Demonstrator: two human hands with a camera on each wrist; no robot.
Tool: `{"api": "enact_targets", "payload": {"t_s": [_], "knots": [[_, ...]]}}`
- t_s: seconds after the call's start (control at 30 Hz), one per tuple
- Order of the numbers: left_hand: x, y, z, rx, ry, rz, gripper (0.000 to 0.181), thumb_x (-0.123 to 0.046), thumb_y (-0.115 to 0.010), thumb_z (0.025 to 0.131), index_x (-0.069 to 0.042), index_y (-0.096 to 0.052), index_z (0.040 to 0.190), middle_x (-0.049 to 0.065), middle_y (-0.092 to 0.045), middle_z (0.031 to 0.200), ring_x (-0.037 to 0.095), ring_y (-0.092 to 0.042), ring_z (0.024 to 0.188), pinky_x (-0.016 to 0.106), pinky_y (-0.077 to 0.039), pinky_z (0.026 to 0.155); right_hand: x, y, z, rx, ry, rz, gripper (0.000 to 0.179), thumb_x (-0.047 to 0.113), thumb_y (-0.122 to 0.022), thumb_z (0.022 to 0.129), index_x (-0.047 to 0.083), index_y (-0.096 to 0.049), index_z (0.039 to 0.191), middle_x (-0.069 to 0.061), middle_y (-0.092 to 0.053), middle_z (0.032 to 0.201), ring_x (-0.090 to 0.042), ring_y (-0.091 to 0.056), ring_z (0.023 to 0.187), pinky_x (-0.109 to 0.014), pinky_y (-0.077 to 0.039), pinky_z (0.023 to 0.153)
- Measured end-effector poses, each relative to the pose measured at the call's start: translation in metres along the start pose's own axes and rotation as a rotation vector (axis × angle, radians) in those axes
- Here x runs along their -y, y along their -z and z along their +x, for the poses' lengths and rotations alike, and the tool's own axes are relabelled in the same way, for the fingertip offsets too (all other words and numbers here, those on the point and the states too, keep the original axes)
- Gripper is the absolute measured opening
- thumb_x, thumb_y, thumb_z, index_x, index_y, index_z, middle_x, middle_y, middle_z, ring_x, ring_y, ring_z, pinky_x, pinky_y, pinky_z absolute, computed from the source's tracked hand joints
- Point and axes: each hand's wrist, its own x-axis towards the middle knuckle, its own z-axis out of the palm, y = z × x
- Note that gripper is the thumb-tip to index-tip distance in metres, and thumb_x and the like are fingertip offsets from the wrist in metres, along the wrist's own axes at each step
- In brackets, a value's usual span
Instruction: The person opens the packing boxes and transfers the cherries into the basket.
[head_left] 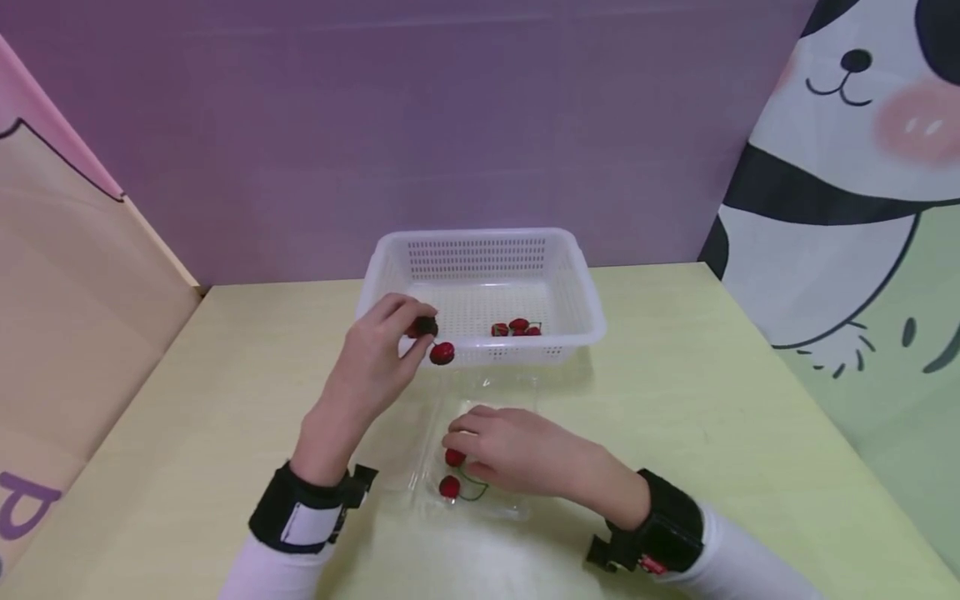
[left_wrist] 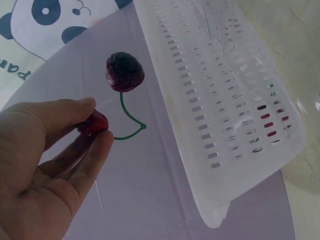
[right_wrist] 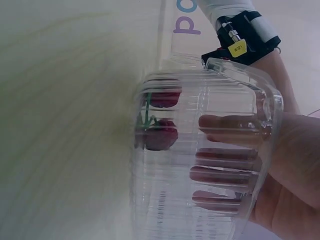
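My left hand [head_left: 367, 362] pinches a dark red cherry [left_wrist: 98, 123] between thumb and fingers, up at the front left of the white plastic basket [head_left: 588, 287]. A green stem [left_wrist: 125, 111] joins it to a second dark cherry [left_wrist: 125, 73], which dangles free. Lower down, my right hand [head_left: 517, 450] reaches into a clear plastic box [right_wrist: 274, 100] with its fingers extended. Inside that box lie two red cherries [head_left: 449, 487] on a green stem, close beside the fingertips. Through the clear wall in the right wrist view, the fingers appear apart from these cherries [right_wrist: 162, 136].
Several red cherries [head_left: 518, 324] lie inside the basket toward its front right. The clear box's lid lies folded out to the left on the pale yellow table [head_left: 675, 400]. A purple backdrop [head_left: 480, 125] rises behind the basket, and panda-printed cloth [head_left: 817, 250] hangs at the right.
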Motion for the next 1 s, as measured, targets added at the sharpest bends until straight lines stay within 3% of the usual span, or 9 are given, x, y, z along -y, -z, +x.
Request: {"api": "enact_targets", "payload": {"t_s": [0.57, 1.0], "knots": [[0.0026, 0.0033, 0.0020, -0.019, 0.001, -0.007, 0.028, 0.005, -0.079, 0.078, 0.001, -0.067, 0.104, 0.008, -0.058, 0.102, 0.016, -0.063, 0.080, 0.019, -0.049, 0.069, 0.0016, -0.0055, 0.0030, 0.082, -0.009, -0.020, 0.029, 0.025, -0.069, 0.093, 0.018, -0.066, 0.121, 0.006, -0.061, 0.121, -0.011, -0.057, 0.112, -0.020, -0.043, 0.091], [0.0068, 0.0041, 0.0019, -0.024, 0.014, -0.018, 0.027, 0.004, -0.079, 0.079, 0.000, -0.067, 0.104, 0.008, -0.058, 0.102, 0.016, -0.063, 0.080, 0.019, -0.049, 0.067, 0.0007, -0.0093, 0.0055, 0.120, -0.011, 0.023, 0.030, 0.026, -0.070, 0.093, 0.017, -0.066, 0.121, 0.006, -0.062, 0.121, -0.010, -0.058, 0.111, -0.019, -0.043, 0.091]]}}
